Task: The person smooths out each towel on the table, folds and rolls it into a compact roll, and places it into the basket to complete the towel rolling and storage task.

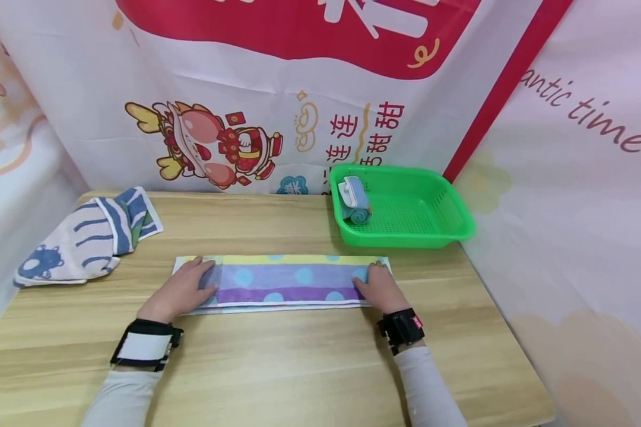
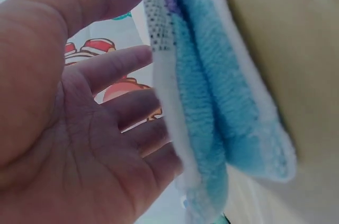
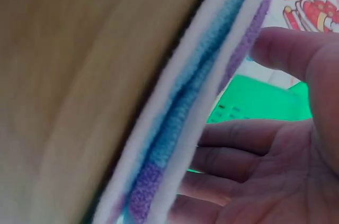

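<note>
A towel [image 1: 288, 281], striped yellow, lavender and purple with light-blue dots, lies folded into a long flat strip across the table. My left hand [image 1: 184, 287] rests on its left end with the fingers extended. On the right end lies my right hand [image 1: 379, 286], its fingertips on the cloth. In the left wrist view the thumb and fingers of the left hand [image 2: 90, 91] touch the upper layer of the towel [image 2: 196, 86]. The right wrist view shows the right hand [image 3: 259, 155] with fingers against the towel's [image 3: 185, 113] layered edge.
A green plastic basket [image 1: 406, 240] stands at the table's back right, with a rolled blue towel [image 1: 357, 198] inside its left end. At the left lies a crumpled white-and-blue towel [image 1: 85, 240]. A printed cloth [image 1: 235, 65] hangs behind the wooden table [image 1: 288, 367].
</note>
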`<state>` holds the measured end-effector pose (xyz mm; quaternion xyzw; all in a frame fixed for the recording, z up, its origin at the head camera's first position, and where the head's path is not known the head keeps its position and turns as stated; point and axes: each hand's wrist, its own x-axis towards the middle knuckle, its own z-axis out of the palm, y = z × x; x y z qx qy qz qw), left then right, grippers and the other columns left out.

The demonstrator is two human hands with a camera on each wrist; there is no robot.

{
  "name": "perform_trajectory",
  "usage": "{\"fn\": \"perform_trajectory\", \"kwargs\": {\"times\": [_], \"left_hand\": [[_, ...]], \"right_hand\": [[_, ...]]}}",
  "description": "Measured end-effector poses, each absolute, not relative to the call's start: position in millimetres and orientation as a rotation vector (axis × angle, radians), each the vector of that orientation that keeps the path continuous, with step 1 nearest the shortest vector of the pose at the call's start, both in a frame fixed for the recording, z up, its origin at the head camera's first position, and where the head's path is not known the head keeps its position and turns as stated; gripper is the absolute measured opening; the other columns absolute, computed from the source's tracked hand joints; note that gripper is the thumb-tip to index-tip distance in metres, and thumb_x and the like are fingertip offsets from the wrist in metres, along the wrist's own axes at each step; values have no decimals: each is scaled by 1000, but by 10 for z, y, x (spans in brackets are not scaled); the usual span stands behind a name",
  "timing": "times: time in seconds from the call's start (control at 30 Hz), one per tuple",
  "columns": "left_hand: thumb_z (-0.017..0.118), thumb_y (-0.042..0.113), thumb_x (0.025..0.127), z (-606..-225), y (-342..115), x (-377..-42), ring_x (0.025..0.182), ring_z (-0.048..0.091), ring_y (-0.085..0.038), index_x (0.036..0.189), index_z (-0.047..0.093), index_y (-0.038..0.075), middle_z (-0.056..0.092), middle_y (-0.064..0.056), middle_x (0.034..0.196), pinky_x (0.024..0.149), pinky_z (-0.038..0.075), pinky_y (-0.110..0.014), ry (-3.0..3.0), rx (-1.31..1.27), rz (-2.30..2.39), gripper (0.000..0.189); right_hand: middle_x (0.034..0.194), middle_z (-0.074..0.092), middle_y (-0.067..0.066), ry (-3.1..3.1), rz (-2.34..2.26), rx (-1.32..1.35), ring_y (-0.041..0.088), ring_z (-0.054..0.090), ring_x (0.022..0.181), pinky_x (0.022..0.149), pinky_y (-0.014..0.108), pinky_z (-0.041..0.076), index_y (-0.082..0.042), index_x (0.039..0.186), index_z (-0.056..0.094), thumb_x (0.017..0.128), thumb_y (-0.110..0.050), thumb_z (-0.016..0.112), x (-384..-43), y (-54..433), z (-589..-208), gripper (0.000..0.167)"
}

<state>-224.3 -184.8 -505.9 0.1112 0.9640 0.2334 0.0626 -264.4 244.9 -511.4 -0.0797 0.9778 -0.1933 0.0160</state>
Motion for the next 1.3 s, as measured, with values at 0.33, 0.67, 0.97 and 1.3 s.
{"fn": "perform_trajectory", "kwargs": {"times": [0.33, 0.67, 0.97, 1.3], "left_hand": [[77, 15, 86, -4874, -1665, -2408, 122, 53, -50, 133, 55, -14, 56, -37, 131, 104, 44, -62, 2890, 339, 653, 60], [74, 13, 89, -4883, -1541, -2468, 123, 53, -49, 136, 55, -13, 51, -38, 136, 104, 44, -62, 2903, 346, 653, 57], [80, 8, 84, -4841, -1434, -2514, 119, 57, -44, 128, 65, -7, 58, -30, 130, 102, 47, -59, 2918, 497, 725, 49], [83, 8, 80, -4969, -1415, -2418, 126, 50, -54, 123, 68, -6, 53, -37, 136, 106, 42, -63, 2924, 516, 746, 47]], "right_hand": [[68, 44, 6, 2994, -678, -171, 20, 46, 58, 59, 33, 44, -11, 60, 41, 98, -32, 65, -2744, 2585, -5129, 50], [73, 43, 5, 2955, -785, -124, 19, 47, 62, 55, 33, 43, -2, 84, 54, 99, -29, 63, -2762, 2807, -5094, 32], [77, 60, 11, 2908, -825, 200, 23, 55, 66, 56, 34, 46, 4, 92, 64, 94, -26, 64, -2726, 3158, -4978, 30], [64, 45, -1, 2850, -882, 233, 16, 45, 58, 51, 28, 39, -7, 71, 52, 90, -24, 70, -2723, 3176, -5048, 32]]}}
